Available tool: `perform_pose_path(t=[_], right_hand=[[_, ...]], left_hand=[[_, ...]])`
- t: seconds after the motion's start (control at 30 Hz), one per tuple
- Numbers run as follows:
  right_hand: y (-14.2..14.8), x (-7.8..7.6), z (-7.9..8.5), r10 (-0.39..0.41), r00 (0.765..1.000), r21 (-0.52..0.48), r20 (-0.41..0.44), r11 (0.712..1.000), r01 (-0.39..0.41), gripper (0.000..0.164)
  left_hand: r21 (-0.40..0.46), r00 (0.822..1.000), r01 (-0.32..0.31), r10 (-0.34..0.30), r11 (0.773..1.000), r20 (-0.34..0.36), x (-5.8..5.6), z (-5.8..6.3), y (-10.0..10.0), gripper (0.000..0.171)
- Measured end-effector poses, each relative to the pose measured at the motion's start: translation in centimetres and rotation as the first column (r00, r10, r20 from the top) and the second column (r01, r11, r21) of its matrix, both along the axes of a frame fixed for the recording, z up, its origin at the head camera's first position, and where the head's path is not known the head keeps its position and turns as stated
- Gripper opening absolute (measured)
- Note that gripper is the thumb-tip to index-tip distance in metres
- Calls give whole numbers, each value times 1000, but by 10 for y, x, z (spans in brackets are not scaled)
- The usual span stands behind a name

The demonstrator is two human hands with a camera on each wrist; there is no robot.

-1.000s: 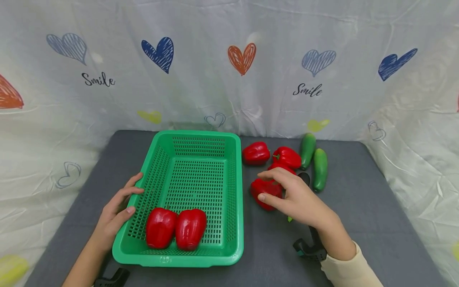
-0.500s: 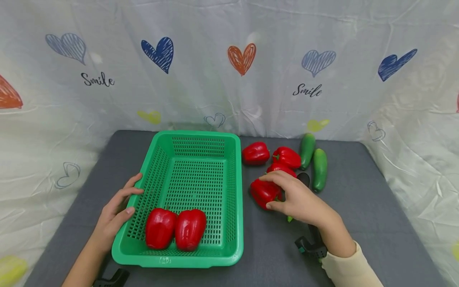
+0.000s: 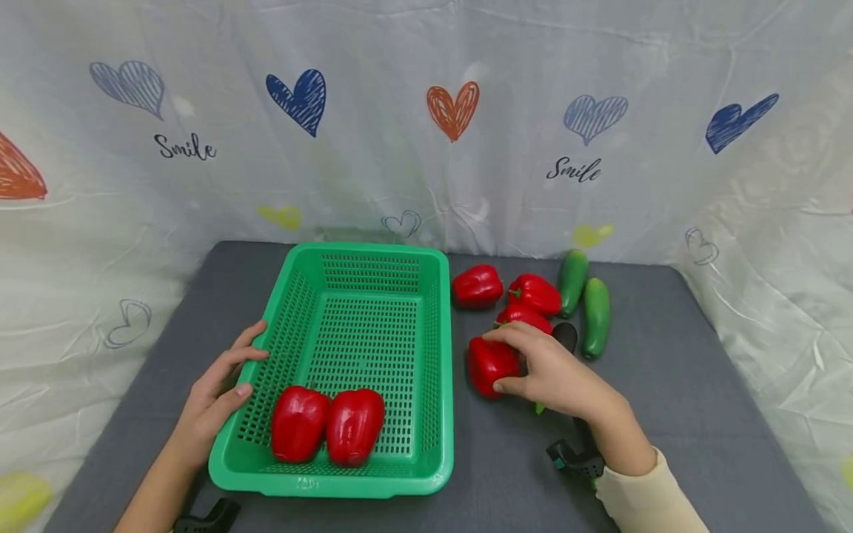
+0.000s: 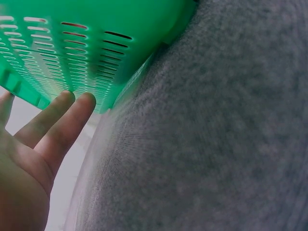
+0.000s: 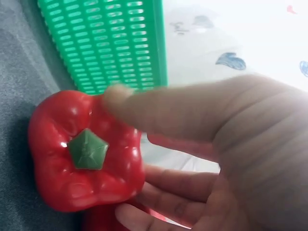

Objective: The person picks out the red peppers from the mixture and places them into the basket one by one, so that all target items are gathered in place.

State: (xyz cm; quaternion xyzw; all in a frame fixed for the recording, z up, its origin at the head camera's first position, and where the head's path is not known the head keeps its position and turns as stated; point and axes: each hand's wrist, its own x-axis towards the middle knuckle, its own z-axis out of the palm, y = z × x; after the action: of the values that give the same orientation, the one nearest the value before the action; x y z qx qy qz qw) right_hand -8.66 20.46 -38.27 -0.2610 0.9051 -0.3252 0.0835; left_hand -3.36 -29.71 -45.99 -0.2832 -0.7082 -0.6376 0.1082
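Note:
My right hand (image 3: pixel 556 370) holds a red bell pepper (image 3: pixel 491 368) on the grey table, thumb on its near side and fingers on its far side. The right wrist view shows that pepper's green stem end (image 5: pixel 88 150) facing the camera. At the left, my left hand (image 3: pixel 216 389) rests against the rim of a green plastic basket (image 3: pixel 333 485). Its straight fingers (image 4: pixel 67 130) touch the perforated outer wall in the left wrist view. Inside the basket, at the near end, lie two red bell peppers (image 3: pixel 300 426).
Behind the held pepper lie three more red bell peppers (image 3: pixel 477 286). Two green cucumbers (image 3: pixel 596 318) lie farther right. A dark, long vegetable (image 3: pixel 565 335) is partly hidden under my right hand. A printed curtain (image 3: pixel 400 148) hangs behind the table.
My right thumb and fingers have closed onto the pepper. The pepper has turned and shifted slightly nearer me, apart from the one behind. My left hand and the basket stay put.

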Motion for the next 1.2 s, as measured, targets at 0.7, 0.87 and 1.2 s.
perform_pose_path(t=[0.7, 0.87, 1.2], right_hand=[[-5, 4, -1, 5, 993, 71, 117, 997, -13, 68], [-4, 6, -1, 15, 989, 106, 145, 994, -31, 74], [-4, 8, -3, 38, 972, 140, 230, 988, -72, 75]], left_hand=[[9, 1000, 0, 0, 1000, -17, -1, -2, 0, 45], [6, 1000, -2, 3, 1000, -11, -1, -1, 1, 45], [10, 1000, -1, 1, 1000, -11, -1, 0, 1, 45]])
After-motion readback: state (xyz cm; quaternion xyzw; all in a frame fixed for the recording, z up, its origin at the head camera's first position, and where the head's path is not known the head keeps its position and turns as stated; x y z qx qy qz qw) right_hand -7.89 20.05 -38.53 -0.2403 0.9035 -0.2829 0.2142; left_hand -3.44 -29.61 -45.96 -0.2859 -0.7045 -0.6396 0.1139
